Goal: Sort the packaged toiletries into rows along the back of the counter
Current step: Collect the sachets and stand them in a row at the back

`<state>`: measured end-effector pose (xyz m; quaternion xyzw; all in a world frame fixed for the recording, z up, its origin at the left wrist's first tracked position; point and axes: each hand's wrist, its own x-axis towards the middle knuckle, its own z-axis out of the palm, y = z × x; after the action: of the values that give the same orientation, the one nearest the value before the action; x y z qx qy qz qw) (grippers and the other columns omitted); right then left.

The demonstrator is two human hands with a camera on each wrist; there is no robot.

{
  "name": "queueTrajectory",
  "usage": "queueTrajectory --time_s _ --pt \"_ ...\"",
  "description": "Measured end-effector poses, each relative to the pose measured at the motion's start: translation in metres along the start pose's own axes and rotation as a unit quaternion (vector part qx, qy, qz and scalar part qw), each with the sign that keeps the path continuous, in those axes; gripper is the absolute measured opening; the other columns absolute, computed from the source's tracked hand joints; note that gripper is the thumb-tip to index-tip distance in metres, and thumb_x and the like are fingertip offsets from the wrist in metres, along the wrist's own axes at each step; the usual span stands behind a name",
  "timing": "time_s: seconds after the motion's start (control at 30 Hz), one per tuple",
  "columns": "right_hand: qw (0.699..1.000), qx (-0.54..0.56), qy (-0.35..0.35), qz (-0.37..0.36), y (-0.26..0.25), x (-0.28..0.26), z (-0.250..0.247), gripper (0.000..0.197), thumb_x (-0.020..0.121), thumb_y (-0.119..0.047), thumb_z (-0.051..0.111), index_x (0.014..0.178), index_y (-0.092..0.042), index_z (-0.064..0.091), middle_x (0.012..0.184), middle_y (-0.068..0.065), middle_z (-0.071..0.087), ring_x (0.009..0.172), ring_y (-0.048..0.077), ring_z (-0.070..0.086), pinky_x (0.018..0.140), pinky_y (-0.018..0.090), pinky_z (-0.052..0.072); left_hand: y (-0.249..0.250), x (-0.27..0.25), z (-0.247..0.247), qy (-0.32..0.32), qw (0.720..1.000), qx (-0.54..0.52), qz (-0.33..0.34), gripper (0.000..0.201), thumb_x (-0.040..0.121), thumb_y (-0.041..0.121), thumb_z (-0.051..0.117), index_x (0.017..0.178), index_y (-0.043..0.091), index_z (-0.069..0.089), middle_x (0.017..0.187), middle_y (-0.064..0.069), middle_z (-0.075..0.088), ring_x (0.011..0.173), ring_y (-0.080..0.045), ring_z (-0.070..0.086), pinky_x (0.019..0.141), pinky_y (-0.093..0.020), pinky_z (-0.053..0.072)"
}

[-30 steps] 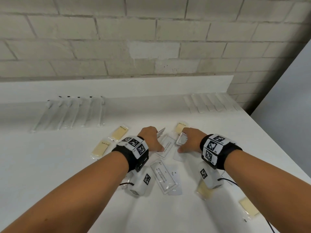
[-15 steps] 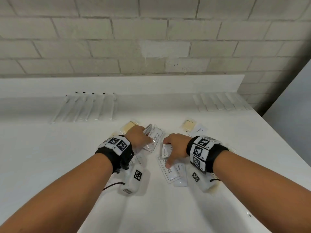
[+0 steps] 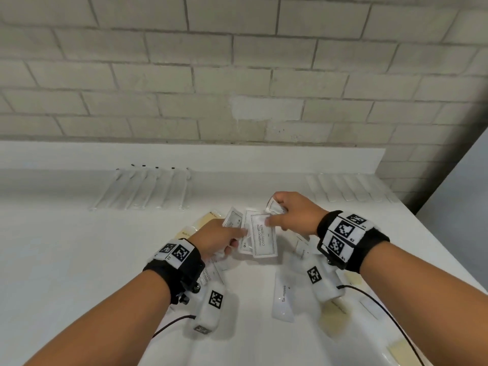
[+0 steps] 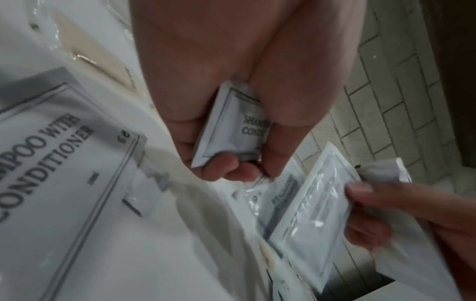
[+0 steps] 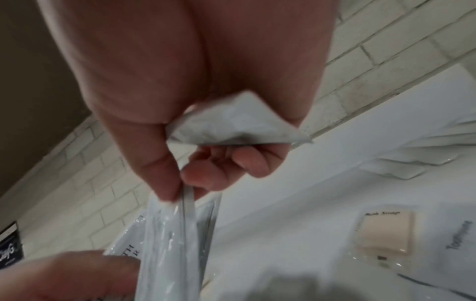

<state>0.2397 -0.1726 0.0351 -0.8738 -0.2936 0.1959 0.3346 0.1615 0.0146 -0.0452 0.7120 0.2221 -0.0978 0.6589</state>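
Observation:
Mid-counter, my left hand (image 3: pixel 229 241) grips a fan of white shampoo-with-conditioner sachets (image 3: pixel 247 233); the left wrist view shows one sachet (image 4: pixel 231 126) clamped between its fingers. My right hand (image 3: pixel 276 220) pinches the edge of the front sachet (image 3: pixel 264 239) between thumb and finger, and keeps another sachet (image 5: pixel 237 124) tucked in its palm. The pinched sachet (image 5: pixel 180 234) hangs down to my left thumb (image 5: pixel 77 270). One more shampoo sachet (image 4: pixel 51 152) lies flat on the counter under my left wrist.
Rows stand along the back: clear long packets (image 3: pixel 148 188) at left, white packets (image 3: pixel 348 191) at right. Yellow bath soap packets (image 3: pixel 208 220) lie left of my hands, others at front right (image 3: pixel 398 350). A toothpaste packet (image 3: pixel 284 297) lies near my right wrist.
My right hand has lifted a sachet off the counter and brought it against the sachets in my left hand. Both hands have risen and moved closer together.

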Motion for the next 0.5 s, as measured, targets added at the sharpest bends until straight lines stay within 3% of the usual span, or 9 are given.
queueTrajectory --time_s 0.1,0.23,0.3,0.37,0.43,0.5 --pt "0.999 0.015 0.047 -0.013 -0.003 0.007 -0.002 0.016 0.085 -0.013 0.069 0.091 -0.006 0.055 0.069 -0.004 0.054 0.052 0.003 0.052 0.046 0.012 0.038 0.01 -0.005 0.01 -0.015 0.998 -0.055 0.034 0.021 0.087 0.016 0.062 0.102 0.003 0.07 0.08 -0.008 0.06 0.057 -0.013 0.048 0.05 -0.024 0.037" --pt "0.996 0.031 0.082 -0.017 0.001 0.019 0.007 0.019 0.085 -0.019 0.068 0.087 -0.016 0.05 0.075 -0.006 0.054 0.066 0.01 0.052 0.058 0.02 0.042 0.023 -0.013 0.015 -0.03 0.988 -0.143 0.058 0.018 0.09 0.007 0.049 0.089 0.005 0.067 0.073 -0.008 0.06 0.056 -0.015 0.047 0.049 -0.025 0.034" --pt "0.996 0.046 0.073 -0.017 0.0 0.022 0.011 0.019 0.084 -0.02 0.069 0.087 -0.016 0.051 0.078 -0.001 0.058 0.069 0.016 0.058 0.064 0.033 0.052 0.026 -0.016 0.015 -0.043 0.982 -0.169 0.066 0.021 0.09 0.013 0.048 0.095 0.007 0.068 0.074 -0.006 0.062 0.056 -0.015 0.048 0.048 -0.025 0.034" --pt "0.995 0.069 0.073 -0.019 -0.002 0.024 0.015 0.018 0.082 -0.017 0.069 0.085 -0.014 0.052 0.077 0.002 0.059 0.068 0.02 0.062 0.068 0.04 0.057 0.024 -0.016 0.014 -0.049 0.987 -0.123 0.094 0.029 0.083 0.029 0.063 0.104 0.01 0.07 0.079 -0.007 0.063 0.061 -0.016 0.052 0.05 -0.024 0.036" --pt "0.992 0.092 0.079 -0.017 -0.003 0.024 0.018 0.02 0.08 -0.015 0.072 0.082 -0.012 0.052 0.071 0.003 0.058 0.059 0.017 0.059 0.059 0.033 0.055 0.02 -0.015 0.013 -0.041 0.989 -0.073 0.122 0.043 0.071 0.035 0.078 0.109 0.015 0.072 0.091 -0.011 0.07 0.078 -0.022 0.063 0.063 -0.029 0.048" --pt "0.989 0.136 0.06 -0.003 -0.003 0.024 0.02 0.025 0.077 -0.019 0.077 0.088 -0.007 0.057 0.077 0.011 0.064 0.06 0.018 0.061 0.055 0.026 0.052 0.015 -0.013 0.011 -0.036 0.988 -0.082 0.127 0.043 0.073 0.023 0.08 0.114 0.014 0.07 0.108 -0.015 0.073 0.1 -0.03 0.069 0.086 -0.042 0.054"
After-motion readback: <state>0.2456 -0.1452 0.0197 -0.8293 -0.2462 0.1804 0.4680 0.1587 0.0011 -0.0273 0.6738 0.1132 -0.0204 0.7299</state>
